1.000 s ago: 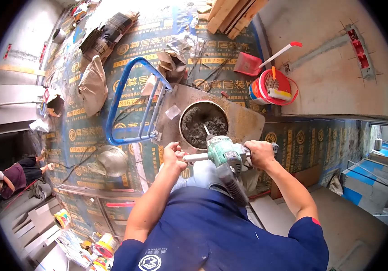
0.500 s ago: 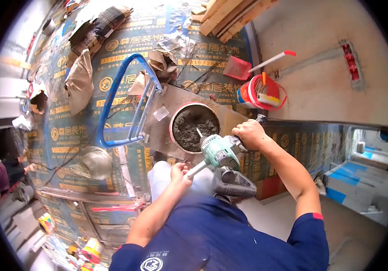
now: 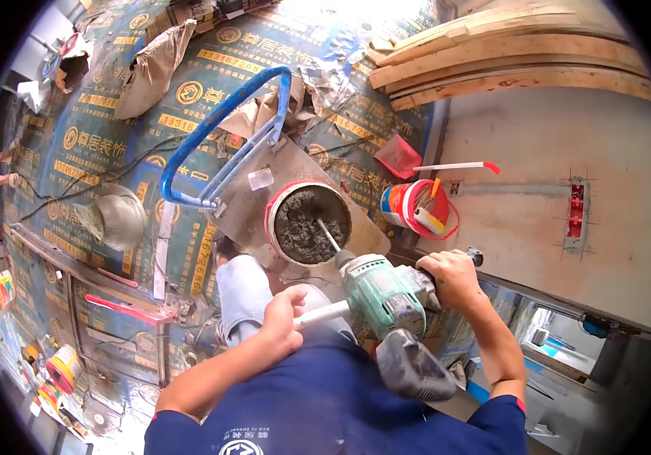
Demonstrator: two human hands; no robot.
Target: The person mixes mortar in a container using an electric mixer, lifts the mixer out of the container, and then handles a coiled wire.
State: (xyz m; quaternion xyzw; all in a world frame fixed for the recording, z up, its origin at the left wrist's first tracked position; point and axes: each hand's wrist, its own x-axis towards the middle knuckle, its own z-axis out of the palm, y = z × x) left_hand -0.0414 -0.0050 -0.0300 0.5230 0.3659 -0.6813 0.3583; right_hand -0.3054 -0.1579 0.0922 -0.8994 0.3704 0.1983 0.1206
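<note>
I see the left hand (image 3: 283, 321) and right hand (image 3: 450, 277) gripping handles (image 3: 324, 313) on the green mixing drill (image 3: 383, 296). Ahead of them, its rod (image 3: 329, 236) pokes into wet cement (image 3: 299, 220) in a bucket (image 3: 270, 227).

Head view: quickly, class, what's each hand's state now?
Left hand: touching the white side handle; full closure cannot be told.
Right hand: closed, holding the green mixing drill.

Room to pass lies between mortar bucket (image 3: 270, 226) and red pail (image 3: 397, 203); leftward, the blue frame (image 3: 219, 116) obstructs.
</note>
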